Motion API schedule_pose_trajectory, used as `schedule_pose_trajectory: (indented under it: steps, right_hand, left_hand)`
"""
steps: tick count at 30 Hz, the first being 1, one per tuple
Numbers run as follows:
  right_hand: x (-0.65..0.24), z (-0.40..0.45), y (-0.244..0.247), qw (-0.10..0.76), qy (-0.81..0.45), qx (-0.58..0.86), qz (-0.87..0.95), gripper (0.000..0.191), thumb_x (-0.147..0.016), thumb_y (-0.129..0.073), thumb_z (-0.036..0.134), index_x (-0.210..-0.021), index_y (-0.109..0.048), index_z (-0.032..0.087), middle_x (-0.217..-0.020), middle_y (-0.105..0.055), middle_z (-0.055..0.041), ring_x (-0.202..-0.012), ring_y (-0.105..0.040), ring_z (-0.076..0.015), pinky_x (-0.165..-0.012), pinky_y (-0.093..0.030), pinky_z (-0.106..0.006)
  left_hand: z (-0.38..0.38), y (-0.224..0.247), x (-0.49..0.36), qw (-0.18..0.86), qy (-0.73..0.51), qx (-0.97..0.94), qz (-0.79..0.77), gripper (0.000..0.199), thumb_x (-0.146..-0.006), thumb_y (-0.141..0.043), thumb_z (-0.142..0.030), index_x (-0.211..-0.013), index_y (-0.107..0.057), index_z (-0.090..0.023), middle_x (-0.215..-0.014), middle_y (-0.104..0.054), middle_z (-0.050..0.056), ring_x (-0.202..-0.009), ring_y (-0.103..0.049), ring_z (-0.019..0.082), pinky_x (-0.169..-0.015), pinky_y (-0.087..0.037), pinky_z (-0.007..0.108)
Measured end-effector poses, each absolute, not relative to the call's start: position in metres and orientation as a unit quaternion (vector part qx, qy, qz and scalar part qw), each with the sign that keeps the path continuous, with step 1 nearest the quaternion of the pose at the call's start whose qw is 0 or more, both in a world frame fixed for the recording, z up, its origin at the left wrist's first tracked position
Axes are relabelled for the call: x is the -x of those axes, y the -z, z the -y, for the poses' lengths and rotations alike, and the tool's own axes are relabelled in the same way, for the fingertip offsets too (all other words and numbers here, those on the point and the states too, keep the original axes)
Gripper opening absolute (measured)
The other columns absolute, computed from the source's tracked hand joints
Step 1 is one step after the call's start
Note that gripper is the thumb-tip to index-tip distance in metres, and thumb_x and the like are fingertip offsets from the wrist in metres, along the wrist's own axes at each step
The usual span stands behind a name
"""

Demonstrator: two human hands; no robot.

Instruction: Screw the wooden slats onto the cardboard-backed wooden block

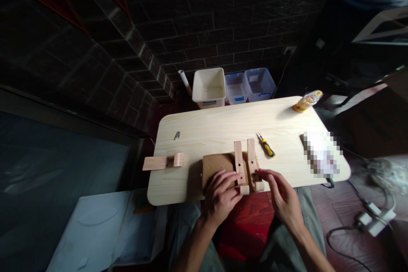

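Note:
A brown cardboard piece (pixel 213 165) lies at the table's near edge, with a left wooden hook (pixel 238 155) and a right wooden hook (pixel 251 151) side by side on it. Both have drilled holes and curled near ends. My left hand (pixel 219 197) reaches over the cardboard, its thumb and fingertips closed against the left hook. At the right hook's lower hole, my right hand (pixel 283 202) has thumb and forefinger pinched together; whatever is between them is too small to make out. A yellow-and-black screwdriver (pixel 267 146) rests beyond the hooks, on the right.
Another wooden piece (pixel 156 162) overhangs the table's left edge. Several dark screws (pixel 177 135) lie on the wooden table (pixel 204 125). A clear-topped yellow container (pixel 307 102) stands at the far right corner, behind a pixelated object (pixel 321 155). Bins (pixel 208 87) sit beyond the table.

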State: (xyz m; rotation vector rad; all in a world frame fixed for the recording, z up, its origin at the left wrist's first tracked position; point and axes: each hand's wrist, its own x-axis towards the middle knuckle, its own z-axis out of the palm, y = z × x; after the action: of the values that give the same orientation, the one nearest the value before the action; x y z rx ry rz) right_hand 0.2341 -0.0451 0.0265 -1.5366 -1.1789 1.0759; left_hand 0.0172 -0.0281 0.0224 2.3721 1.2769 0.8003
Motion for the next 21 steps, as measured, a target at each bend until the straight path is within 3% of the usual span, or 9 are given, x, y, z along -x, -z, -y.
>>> schedule_pose_trajectory:
  steps: [8, 13, 17, 21]
  right_hand:
    - [-0.236, 0.056, -0.027, 0.450, -0.449, 0.611, 0.471, 0.033, -0.099, -0.050, 0.048, -0.115, -0.068, 0.026, -0.117, -0.072, -0.0079, -0.111, -0.066, -0.0265, -0.103, -0.049, -0.043]
    - [-0.242, 0.065, -0.029, 0.449, -0.429, 0.629, 0.467, 0.033, -0.098, -0.051, 0.048, -0.113, -0.068, 0.025, -0.114, -0.072, -0.0088, -0.104, -0.068, -0.0258, -0.095, -0.053, -0.040]
    - [-0.251, 0.073, -0.030, 0.445, -0.402, 0.651, 0.465, 0.035, -0.097, -0.051, 0.049, -0.115, -0.067, 0.024, -0.100, -0.073, -0.0078, -0.091, -0.069, -0.0236, -0.083, -0.054, -0.035]
    - [-0.257, 0.082, -0.031, 0.438, -0.385, 0.658, 0.476, 0.039, -0.097, -0.051, 0.050, -0.120, -0.066, 0.023, -0.076, -0.066, -0.0028, -0.070, -0.062, -0.0197, -0.069, -0.051, -0.031]
  left_hand:
    - [0.031, -0.023, -0.018, 0.171, -0.276, -0.833, -0.447, 0.020, -0.089, -0.068, -0.021, -0.105, -0.073, -0.030, -0.126, -0.069, 0.000, -0.119, -0.063, 0.021, -0.113, -0.045, 0.047]
    - [0.038, -0.028, -0.011, 0.182, -0.291, -0.809, -0.476, 0.047, -0.086, -0.073, -0.035, -0.131, -0.060, -0.028, -0.131, -0.066, 0.007, -0.122, -0.061, 0.025, -0.112, -0.047, 0.049]
    - [0.046, -0.037, 0.015, 0.186, -0.319, -0.774, -0.515, 0.058, -0.085, -0.074, -0.039, -0.137, -0.052, -0.025, -0.137, -0.060, 0.011, -0.128, -0.056, 0.028, -0.109, -0.050, 0.047]
    - [0.055, -0.046, 0.043, 0.159, -0.344, -0.741, -0.554, 0.044, -0.089, -0.068, -0.032, -0.131, -0.055, -0.025, -0.136, -0.059, 0.009, -0.128, -0.056, 0.027, -0.107, -0.052, 0.046]
